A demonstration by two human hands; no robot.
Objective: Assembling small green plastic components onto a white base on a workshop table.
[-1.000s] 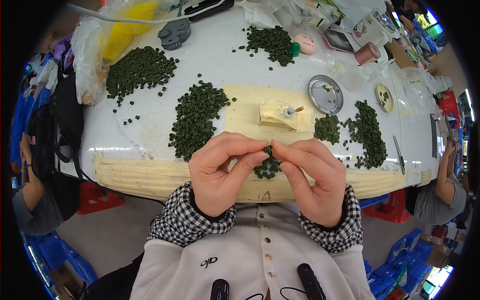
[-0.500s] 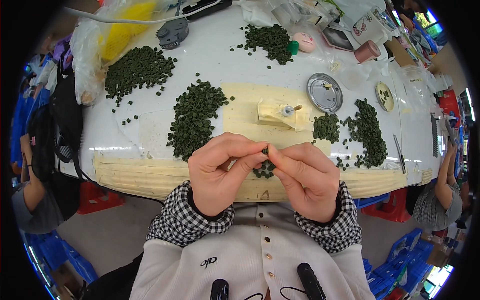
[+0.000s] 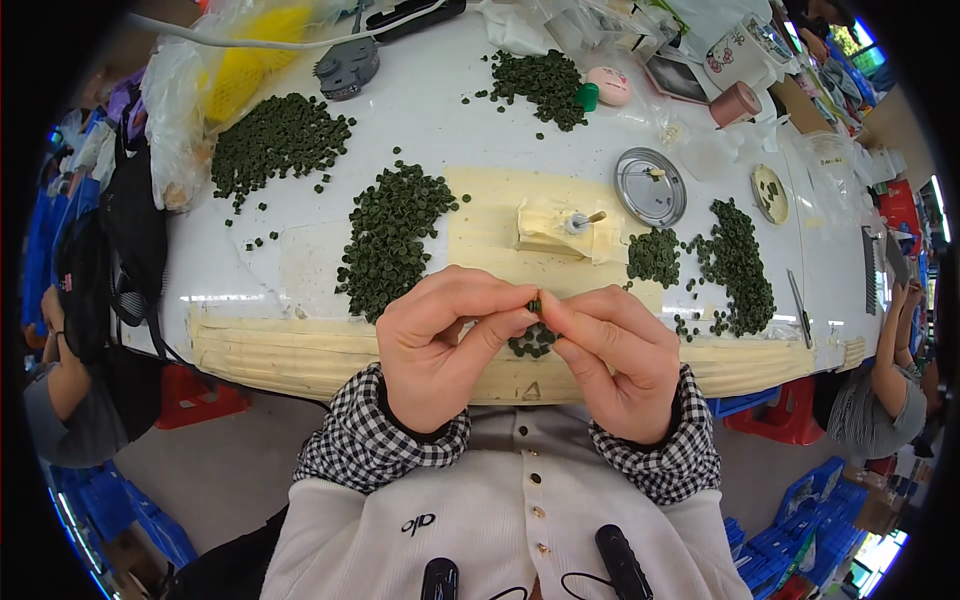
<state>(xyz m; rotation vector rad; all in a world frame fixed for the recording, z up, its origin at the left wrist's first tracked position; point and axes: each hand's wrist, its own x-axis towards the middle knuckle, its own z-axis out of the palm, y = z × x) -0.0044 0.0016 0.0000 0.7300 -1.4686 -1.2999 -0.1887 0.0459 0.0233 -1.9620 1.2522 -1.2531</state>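
Between the fingertips of my left hand [image 3: 445, 345] and my right hand [image 3: 615, 360] is a small dark green round piece [image 3: 534, 304]. Both hands are closed in a pinch and meet at it, just above the table's near edge. Beneath the fingers lies a little heap of like pieces [image 3: 533, 342], partly hidden by the hands. A larger pile of green pieces [image 3: 395, 235] spreads beyond my left hand. Past my right hand, a taped block [image 3: 550, 232] stands with a short peg sticking up from it. A small pile [image 3: 655, 256] sits to its right.
More green pieces lie in piles at the far left [image 3: 280, 145], far middle [image 3: 540, 85] and right [image 3: 735, 270]. A round metal tin [image 3: 650, 187], tweezers [image 3: 800, 308], a thread spool [image 3: 735, 104] and a clear plastic bag [image 3: 175, 120] surround them. Other people sit at both sides.
The pinched piece has turned slightly between the fingertips. My hands otherwise keep nearly the same place, and the piles look unchanged.
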